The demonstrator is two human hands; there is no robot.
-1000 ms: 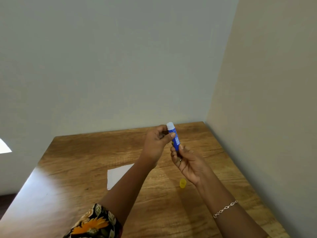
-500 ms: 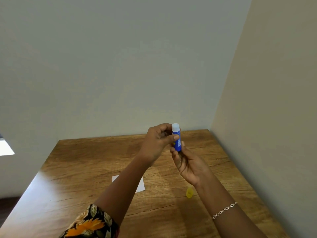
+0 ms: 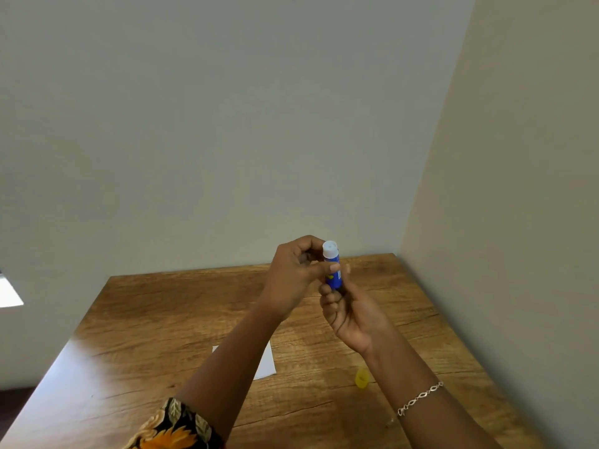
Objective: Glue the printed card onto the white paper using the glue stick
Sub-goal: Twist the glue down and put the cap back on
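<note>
A blue glue stick [image 3: 334, 270] with its white top uncovered stands upright above the wooden table [image 3: 146, 319]. My left hand [image 3: 296, 277] grips its upper body with thumb and fingers. My right hand [image 3: 351, 314] holds its lower end from below. The glue stick's yellow cap [image 3: 361, 378] lies on the table under my right forearm. A white paper [image 3: 267, 361] lies flat on the table, mostly hidden by my left forearm. No printed card is visible.
The table fills a room corner, with a pale wall behind and a beige wall [image 3: 518, 222] along its right edge. A bright patch of light [image 3: 9, 291] shows at the far left. My right wrist wears a chain bracelet [image 3: 419, 398].
Both hands have stayed on the glue stick and lifted it slightly. The view tilted, so the paper and yellow cap sit lower in the frame, the paper more hidden by my left arm.
</note>
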